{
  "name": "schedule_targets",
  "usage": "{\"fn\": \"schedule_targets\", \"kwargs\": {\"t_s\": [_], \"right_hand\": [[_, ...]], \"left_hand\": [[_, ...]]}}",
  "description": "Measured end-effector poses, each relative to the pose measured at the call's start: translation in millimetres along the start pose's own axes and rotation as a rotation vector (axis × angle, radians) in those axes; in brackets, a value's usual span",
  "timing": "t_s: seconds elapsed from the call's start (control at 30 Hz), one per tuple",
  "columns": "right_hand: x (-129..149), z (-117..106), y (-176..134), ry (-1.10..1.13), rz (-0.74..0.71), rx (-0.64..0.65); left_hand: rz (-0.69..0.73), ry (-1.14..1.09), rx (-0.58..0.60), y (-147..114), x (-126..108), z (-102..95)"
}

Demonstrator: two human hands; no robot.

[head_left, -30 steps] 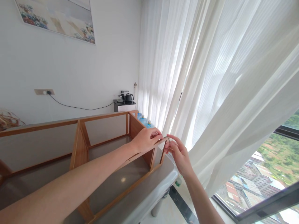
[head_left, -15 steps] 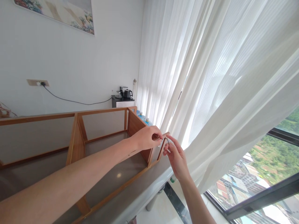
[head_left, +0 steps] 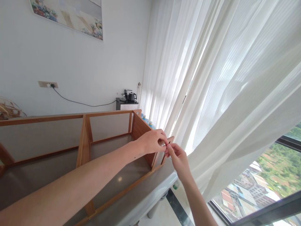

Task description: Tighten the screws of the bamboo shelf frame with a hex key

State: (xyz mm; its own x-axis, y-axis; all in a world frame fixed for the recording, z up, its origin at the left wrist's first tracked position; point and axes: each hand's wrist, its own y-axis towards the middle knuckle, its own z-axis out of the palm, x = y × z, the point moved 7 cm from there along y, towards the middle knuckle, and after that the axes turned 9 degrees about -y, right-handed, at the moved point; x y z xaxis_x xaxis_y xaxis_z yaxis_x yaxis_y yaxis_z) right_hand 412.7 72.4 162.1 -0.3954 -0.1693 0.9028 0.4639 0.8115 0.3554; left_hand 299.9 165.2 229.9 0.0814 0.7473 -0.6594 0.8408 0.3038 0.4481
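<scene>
Left hand [head_left: 151, 141], right hand [head_left: 180, 160]: both pinched closed, touching, centre, contents hidden | 1 wooden frame [head_left: 82, 142] on 1 tabletop [head_left: 151, 190], lower left to centre | 1 bottle [head_left: 175, 185], lower centre, label unreadably small

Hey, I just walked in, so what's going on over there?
A person is working with bare hands at a wooden frame set on a grey table. The left hand and right hand meet at the fingertips over the frame's near right corner. Whatever is pinched between them is too small and hidden to tell.
</scene>
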Motion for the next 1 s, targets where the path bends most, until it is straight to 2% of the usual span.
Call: {"fn": "schedule_targets", "kwargs": {"t_s": [0.2, 0.4, 0.67, 1.0], "right_hand": [[0, -1, 3, -0.039, -0.011, 0.04], [-4, -5, -5, -0.066, -0.059, -0.078], [-6, -9, -13, -0.245, -0.07, -0.227], [0, -6, -14, -0.36, -0.086, -0.223]], "left_hand": [[0.003, 0.0, 0.005, 1, 1, 0.9], [-0.014, 0.006, -0.026, 0, 6, -0.3], [-0.144, 0.013, -0.046, 3, 24, -4.3], [-0.085, -0.064, 0.089, 4, 27, -15.0]]}}
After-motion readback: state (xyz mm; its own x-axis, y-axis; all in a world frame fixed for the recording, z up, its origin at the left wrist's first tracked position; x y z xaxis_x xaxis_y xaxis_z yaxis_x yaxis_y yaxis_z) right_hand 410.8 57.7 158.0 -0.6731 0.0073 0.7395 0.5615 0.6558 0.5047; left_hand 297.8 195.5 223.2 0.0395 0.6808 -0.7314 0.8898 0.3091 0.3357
